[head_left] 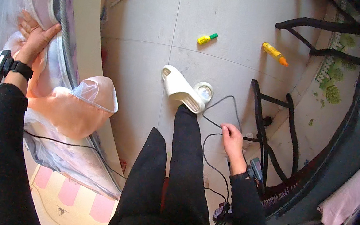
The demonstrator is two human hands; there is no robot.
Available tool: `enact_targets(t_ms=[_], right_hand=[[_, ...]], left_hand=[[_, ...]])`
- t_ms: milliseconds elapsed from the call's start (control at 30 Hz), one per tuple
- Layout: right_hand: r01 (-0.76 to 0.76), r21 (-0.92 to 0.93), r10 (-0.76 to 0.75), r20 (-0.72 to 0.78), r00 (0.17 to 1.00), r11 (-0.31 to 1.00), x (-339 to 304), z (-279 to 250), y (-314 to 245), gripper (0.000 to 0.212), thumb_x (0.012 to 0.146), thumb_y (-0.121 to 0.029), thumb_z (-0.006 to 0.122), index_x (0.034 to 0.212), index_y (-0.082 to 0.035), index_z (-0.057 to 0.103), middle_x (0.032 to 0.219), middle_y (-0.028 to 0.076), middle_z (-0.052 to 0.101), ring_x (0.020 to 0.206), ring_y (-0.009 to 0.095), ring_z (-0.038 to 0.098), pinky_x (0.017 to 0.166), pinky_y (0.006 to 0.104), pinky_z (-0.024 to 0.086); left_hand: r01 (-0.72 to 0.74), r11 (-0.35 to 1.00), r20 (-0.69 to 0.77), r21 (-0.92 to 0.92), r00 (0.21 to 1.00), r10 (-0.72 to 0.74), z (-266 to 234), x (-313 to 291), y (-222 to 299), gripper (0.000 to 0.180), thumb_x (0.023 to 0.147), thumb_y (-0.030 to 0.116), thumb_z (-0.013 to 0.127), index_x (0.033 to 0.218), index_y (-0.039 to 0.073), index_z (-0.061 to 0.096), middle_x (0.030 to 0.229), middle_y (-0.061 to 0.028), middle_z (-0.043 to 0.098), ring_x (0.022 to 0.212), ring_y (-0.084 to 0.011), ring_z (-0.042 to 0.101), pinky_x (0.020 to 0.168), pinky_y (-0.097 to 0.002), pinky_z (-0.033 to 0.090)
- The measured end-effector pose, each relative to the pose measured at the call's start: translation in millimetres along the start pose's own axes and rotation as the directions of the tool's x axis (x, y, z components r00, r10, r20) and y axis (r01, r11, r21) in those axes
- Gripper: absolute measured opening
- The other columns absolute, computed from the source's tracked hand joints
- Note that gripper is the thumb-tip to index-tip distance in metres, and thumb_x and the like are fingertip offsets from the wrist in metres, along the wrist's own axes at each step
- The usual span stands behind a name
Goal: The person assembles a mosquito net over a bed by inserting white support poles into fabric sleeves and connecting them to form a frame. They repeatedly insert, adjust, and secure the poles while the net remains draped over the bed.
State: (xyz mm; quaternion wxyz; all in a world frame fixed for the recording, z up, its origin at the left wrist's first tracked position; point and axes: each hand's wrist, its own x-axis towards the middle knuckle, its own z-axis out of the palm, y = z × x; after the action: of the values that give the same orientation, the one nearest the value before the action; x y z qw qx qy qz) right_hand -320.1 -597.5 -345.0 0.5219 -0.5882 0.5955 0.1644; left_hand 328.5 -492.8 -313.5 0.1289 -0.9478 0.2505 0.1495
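My left hand lies on a heap of sheer white mesh at the left, its thumb stretched toward a grey edge band. Below it bulges a peach cloth piece with a white-edged mesh top. My right hand hangs above the floor right of my leg, its fingers curled together. A thin black cable runs to its fingertips; whether they pinch it or something else I cannot make out. Both wrists carry strapped black devices.
My foot wears a white slipper, with a round white object beside it. A yellow marker with a green cap and a yellow tube with an orange tip lie on the tiles. Black frame legs stand at the right.
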Motion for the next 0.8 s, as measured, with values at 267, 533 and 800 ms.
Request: enact_targets(t_ms=[267,533,800], right_hand=[[-0.141,-0.043,0.141,0.002,0.99,0.989,-77.6,-37.7,35.6,0.021,0.086,-0.021,0.061,0.093,-0.002,0.063,0.083,0.016,0.064,0.077,0.027,0.064,0.07,0.034,0.049],[-0.208,0.547,0.101,0.219,0.97,0.811,-103.7,-52.9,-25.2,0.019,0.094,-0.018,0.054,0.104,-0.004,0.063,0.078,0.0,0.058,0.065,0.01,0.053,0.06,0.0241,0.047],[-0.227,0.734,0.174,0.15,0.973,0.64,-87.7,0.0,-66.1,0.022,0.093,-0.022,0.056,0.108,-0.006,0.058,0.079,0.0,0.057,0.066,0.009,0.053,0.06,0.0259,0.05]], left_hand=[[0.0,0.995,-0.167,0.098,0.986,0.017,-24.7,-19.0,28.5,0.132,0.059,0.065,0.074,0.148,0.008,-0.006,0.151,-0.0275,0.003,0.139,-0.0452,0.008,0.109,-0.06,0.017],[-0.298,0.952,-0.11,-0.07,0.951,0.29,-94.7,-209.8,96.5,0.081,0.078,0.035,0.067,0.146,0.021,0.025,0.152,-0.013,0.019,0.138,-0.0426,0.016,0.103,-0.0718,0.006],[-0.296,0.935,0.412,-0.196,0.84,0.352,-122.0,-493.8,1.7,0.047,0.077,0.04,0.067,0.119,0.019,0.061,0.15,-0.012,0.026,0.139,-0.0394,0.014,0.104,-0.0687,0.01]])
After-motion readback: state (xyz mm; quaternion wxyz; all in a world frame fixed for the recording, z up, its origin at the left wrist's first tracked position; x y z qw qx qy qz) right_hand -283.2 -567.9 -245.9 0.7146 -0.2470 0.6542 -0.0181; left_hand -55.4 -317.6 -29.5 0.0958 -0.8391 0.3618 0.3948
